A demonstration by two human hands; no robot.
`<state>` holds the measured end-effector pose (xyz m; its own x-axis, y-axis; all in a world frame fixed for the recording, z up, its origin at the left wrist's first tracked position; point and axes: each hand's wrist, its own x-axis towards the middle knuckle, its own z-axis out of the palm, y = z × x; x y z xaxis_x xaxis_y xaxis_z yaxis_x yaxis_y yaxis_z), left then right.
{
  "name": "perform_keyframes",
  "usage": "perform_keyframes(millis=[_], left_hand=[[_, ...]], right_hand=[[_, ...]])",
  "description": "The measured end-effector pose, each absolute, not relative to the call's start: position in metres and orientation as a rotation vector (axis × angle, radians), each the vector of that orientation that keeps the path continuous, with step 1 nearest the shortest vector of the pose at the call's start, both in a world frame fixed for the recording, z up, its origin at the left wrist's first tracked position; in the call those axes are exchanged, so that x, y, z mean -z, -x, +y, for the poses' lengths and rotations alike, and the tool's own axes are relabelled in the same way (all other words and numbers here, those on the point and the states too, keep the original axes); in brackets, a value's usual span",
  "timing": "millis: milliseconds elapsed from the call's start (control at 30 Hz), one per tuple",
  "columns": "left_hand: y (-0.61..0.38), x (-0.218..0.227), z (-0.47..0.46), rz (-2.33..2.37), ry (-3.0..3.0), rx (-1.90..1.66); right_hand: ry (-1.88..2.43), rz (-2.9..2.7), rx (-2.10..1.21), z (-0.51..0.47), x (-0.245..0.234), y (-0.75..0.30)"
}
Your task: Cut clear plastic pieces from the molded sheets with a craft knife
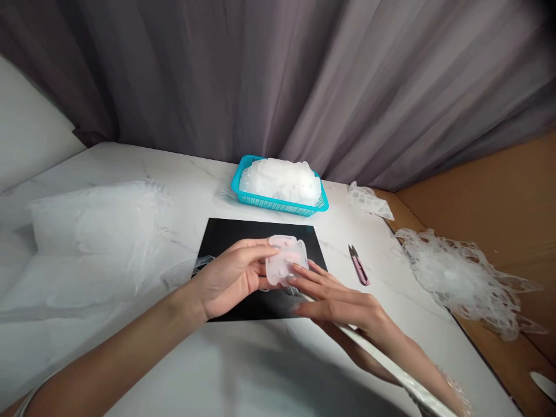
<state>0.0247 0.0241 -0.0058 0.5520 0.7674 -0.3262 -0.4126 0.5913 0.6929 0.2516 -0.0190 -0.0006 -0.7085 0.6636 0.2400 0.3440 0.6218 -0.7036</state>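
My left hand [230,277] grips a small translucent plastic piece [286,259], thumb on top and fingers under it, above a black mat [230,231]. My right hand [334,295] lies with its fingers stretched out, the fingertips touching the piece's lower right edge. A long white strip [391,370] runs under my right forearm toward the near edge of the table.
A turquoise basket [278,202] heaped with clear plastic pieces stands behind the mat. Pink thread snips [358,265] lie to the right. Stacks of clear plastic sheets [95,231] rest at the left, plastic scrap [464,278] at the right on a cardboard box. A grey curtain hangs behind.
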Motion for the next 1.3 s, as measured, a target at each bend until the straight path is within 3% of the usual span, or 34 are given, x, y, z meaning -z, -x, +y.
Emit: perform_keyframes(millis=[167, 333, 500, 700, 833, 1033, 1300], left_hand=[[-0.024, 0.002, 0.020, 0.658, -0.647, -0.738], [-0.025, -0.001, 0.018, 0.618, -0.683, -0.756], [-0.027, 0.007, 0.015, 0.678, -0.715, -0.813], [-0.030, 0.005, 0.012, 0.726, -0.559, -0.848], [-0.032, 0.000, 0.011, 0.704, -0.491, -0.821], [-0.028, -0.004, 0.013, 0.713, -0.443, -0.845], [-0.027, -0.003, 0.013, 0.649, -0.430, -0.832]], right_hand=[[0.786, -2.255, -1.034, -0.027, -0.008, -0.261], [0.887, -1.690, -1.326, -0.041, -0.006, -0.267], [1.048, -1.365, -1.210, -0.039, -0.008, -0.265], [1.650, -1.831, -0.998, -0.026, -0.026, -0.257], [1.714, -2.155, -1.042, -0.015, -0.025, -0.242], [1.693, -2.091, -0.982, -0.011, -0.029, -0.238], [1.684, -1.845, -1.420, -0.007, -0.024, -0.245]])
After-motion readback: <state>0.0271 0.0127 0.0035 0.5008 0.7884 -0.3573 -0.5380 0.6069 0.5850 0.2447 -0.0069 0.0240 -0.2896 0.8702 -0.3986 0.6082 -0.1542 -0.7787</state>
